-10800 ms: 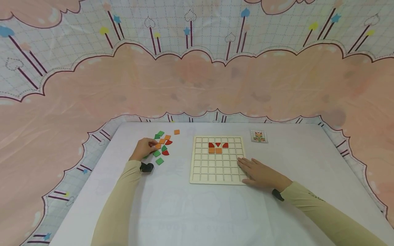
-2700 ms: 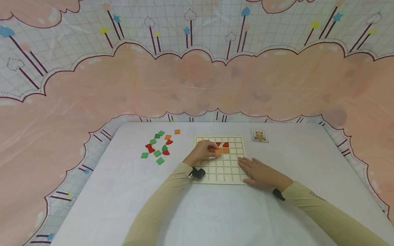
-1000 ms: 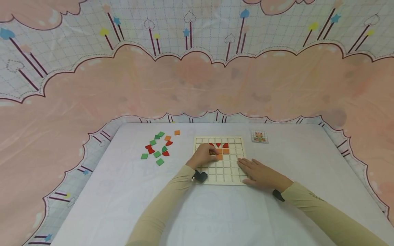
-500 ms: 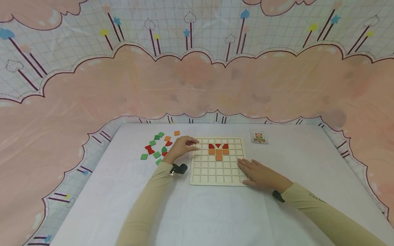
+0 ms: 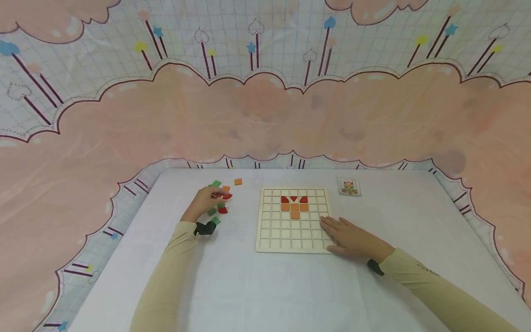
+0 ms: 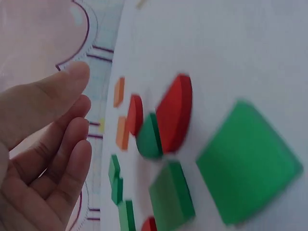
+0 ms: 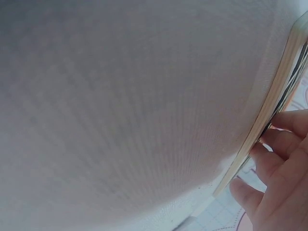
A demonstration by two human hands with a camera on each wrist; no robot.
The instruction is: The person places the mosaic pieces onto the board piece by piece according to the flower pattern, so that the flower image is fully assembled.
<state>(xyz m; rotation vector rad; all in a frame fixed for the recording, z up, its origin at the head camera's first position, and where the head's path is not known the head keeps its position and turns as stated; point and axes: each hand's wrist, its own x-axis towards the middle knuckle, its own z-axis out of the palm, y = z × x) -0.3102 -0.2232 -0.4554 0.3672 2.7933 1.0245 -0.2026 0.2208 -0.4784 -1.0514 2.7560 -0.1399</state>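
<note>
My left hand (image 5: 201,203) hovers over the loose tiles at the table's left. In the left wrist view its thumb and fingers (image 6: 41,103) are apart and empty. Below them lie a red quarter-circle tile (image 6: 175,115), a green quarter-circle tile (image 6: 149,137) and a green square tile (image 6: 248,163). My right hand (image 5: 352,237) rests with straight fingers on the right edge of a pale wooden grid board (image 5: 274,230). On the board, two red quarter-circles flank a red triangle (image 5: 293,199), with several orange squares (image 5: 295,215) beneath in a T shape.
A small pattern card (image 5: 350,187) with a flower on a grid lies behind the board to the right. A loose orange square tile (image 5: 238,181) sits near the back edge of the white table (image 5: 265,290). Patterned cloth (image 5: 265,115) hangs behind.
An orange square now lies below the middle of the orange row. The left hand has let go of it and moved left from the board to the loose tiles. The right hand has stayed put.
</note>
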